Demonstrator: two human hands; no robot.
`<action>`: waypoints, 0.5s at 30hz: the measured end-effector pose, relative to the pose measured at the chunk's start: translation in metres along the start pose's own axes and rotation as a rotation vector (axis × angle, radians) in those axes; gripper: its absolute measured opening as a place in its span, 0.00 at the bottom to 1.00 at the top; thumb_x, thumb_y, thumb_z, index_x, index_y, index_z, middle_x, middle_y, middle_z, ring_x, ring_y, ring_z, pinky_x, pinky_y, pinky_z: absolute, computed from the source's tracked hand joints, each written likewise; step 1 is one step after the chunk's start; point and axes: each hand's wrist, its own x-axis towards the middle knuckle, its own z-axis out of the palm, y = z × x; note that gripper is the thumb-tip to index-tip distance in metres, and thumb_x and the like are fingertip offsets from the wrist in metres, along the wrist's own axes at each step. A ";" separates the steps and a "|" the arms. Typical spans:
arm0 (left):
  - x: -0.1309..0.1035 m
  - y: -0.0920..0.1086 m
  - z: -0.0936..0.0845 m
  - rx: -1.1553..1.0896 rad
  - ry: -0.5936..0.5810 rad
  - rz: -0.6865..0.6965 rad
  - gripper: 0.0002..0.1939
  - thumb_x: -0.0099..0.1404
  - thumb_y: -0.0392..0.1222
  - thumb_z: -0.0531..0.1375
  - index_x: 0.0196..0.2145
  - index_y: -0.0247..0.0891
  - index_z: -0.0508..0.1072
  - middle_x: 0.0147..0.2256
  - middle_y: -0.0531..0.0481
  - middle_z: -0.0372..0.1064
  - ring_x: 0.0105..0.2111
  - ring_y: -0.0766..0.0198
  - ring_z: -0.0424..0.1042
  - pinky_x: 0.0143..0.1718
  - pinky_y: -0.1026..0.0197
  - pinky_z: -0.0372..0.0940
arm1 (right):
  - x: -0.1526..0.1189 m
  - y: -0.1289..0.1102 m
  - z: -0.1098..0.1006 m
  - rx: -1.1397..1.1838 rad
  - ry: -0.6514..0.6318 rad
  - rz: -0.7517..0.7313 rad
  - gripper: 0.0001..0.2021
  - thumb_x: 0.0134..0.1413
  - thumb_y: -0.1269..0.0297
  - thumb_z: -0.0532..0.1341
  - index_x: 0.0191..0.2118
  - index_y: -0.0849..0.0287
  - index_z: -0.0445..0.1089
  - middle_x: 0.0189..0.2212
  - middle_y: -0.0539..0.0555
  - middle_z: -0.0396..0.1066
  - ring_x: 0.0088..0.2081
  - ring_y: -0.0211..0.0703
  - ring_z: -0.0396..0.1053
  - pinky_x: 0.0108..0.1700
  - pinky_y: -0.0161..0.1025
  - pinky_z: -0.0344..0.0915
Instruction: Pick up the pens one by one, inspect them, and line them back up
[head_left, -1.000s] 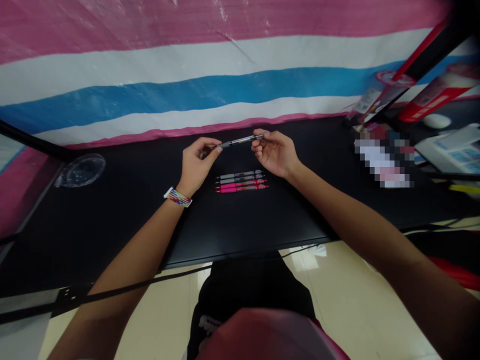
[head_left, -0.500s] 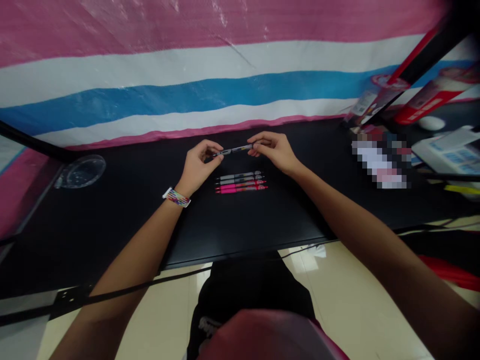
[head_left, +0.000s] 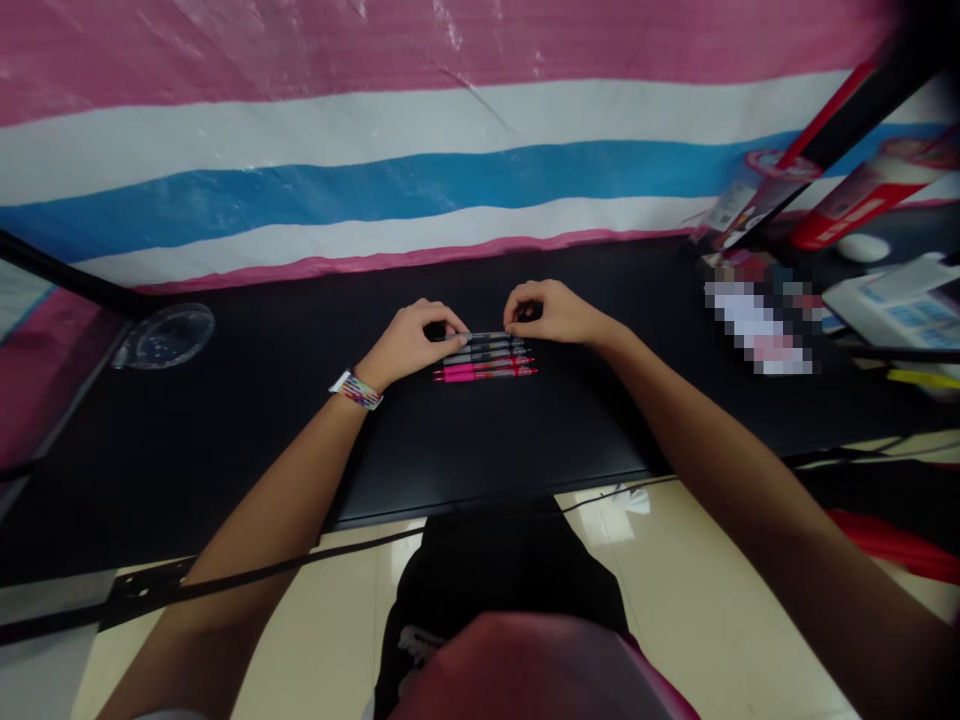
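A dark grey pen (head_left: pixel 486 336) lies level at the far side of a row of pens, and both hands are at its ends. My left hand (head_left: pixel 421 340) pinches the pen's left end between thumb and fingers. At the right end, the thumb and index finger of my right hand (head_left: pixel 556 312) are closed on it, fingers curled. Just nearer to me, grey pens (head_left: pixel 491 354) and pink pens (head_left: pixel 487 374) lie side by side on the black desk (head_left: pixel 480 440). My left hand partly covers the left ends of the grey pens.
A clear plastic lid (head_left: pixel 166 336) lies at the left. At the right stand a clear cup (head_left: pixel 739 200) and a red-and-white cup (head_left: pixel 862 195), near a white rounded object (head_left: pixel 862 248) and a pale box (head_left: pixel 900 305). A striped sheet (head_left: pixel 420 190) hangs behind the desk.
Both hands have come down and nearer to me, bringing the grey pen from above and beyond the row to its far side, beside the other grey pens.
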 end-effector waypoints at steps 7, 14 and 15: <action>0.000 -0.004 0.002 0.096 -0.035 0.027 0.04 0.70 0.44 0.69 0.39 0.45 0.84 0.34 0.51 0.81 0.43 0.53 0.75 0.57 0.45 0.64 | -0.001 -0.001 0.002 -0.070 -0.034 -0.051 0.05 0.53 0.67 0.69 0.33 0.56 0.84 0.33 0.53 0.81 0.38 0.47 0.75 0.43 0.43 0.68; 0.000 0.000 0.002 0.083 -0.016 0.038 0.05 0.72 0.41 0.65 0.39 0.44 0.83 0.36 0.51 0.83 0.42 0.53 0.76 0.56 0.46 0.64 | -0.001 -0.001 0.004 -0.118 -0.019 -0.079 0.05 0.57 0.64 0.69 0.35 0.55 0.84 0.33 0.53 0.81 0.39 0.48 0.74 0.45 0.44 0.67; 0.000 0.000 0.001 0.082 -0.017 0.046 0.06 0.72 0.40 0.65 0.39 0.44 0.83 0.36 0.50 0.83 0.42 0.54 0.76 0.55 0.46 0.64 | -0.001 -0.003 0.005 -0.129 0.003 -0.092 0.05 0.58 0.63 0.70 0.35 0.55 0.84 0.33 0.54 0.80 0.40 0.49 0.73 0.45 0.44 0.66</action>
